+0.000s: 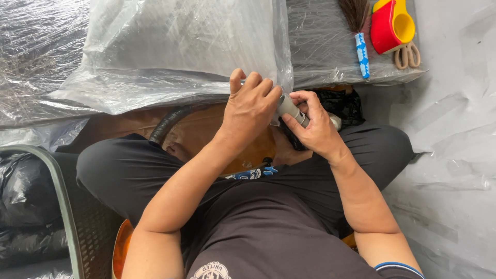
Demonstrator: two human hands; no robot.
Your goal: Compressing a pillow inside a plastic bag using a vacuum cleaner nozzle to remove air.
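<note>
Tool: one slim grey cylinder (290, 109), held over the lap against the clear plastic bag (181, 46)
Left hand (251, 106): fingers curled tight round the tool
Right hand (312, 126): fingers pinching its lower end
Nearby: one brush (360, 36), two cups (391, 23), one pair of scissors (407, 55)

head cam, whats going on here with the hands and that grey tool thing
A person sits cross-legged on a plastic-covered floor, both hands closed around a slim grey cylindrical tool. The left hand grips its upper end against the edge of a big clear plastic bag; the right hand holds the lower part. A black hose curves over a brown wooden piece in the lap. Off to the side lie a brush, red and yellow cups and scissors.
</note>
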